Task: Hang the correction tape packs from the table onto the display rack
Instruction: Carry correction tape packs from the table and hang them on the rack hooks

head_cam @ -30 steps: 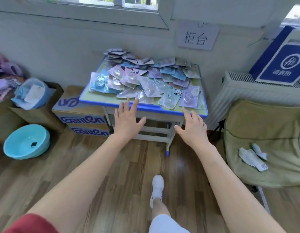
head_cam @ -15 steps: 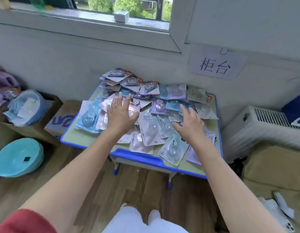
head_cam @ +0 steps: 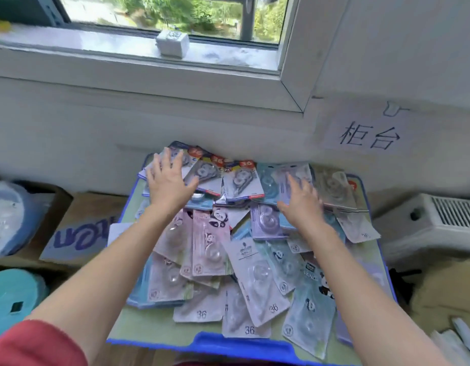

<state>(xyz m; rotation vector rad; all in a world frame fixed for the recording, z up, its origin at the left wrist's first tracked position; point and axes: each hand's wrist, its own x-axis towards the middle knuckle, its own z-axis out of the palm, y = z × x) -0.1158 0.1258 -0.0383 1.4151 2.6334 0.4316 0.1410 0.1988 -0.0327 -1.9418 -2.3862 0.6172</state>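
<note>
Left hand (head_cam: 168,182) open, fingers spread, over the far-left correction tape packs (head_cam: 255,273); contact unclear. Right hand (head_cam: 302,204) also open, blurred, over the far-right ones, gripping nothing. The packs lie heaped across the blue-edged table (head_cam: 241,345) under the window (head_cam: 160,75).

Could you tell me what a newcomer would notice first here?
The heap of correction tape packs covers nearly the whole blue-edged table under the window. Both bare hands reach over its far side: the left hand over the far-left packs, the right hand, blurred, over the far-right ones. A handwritten sign hangs on the wall at right.
</note>
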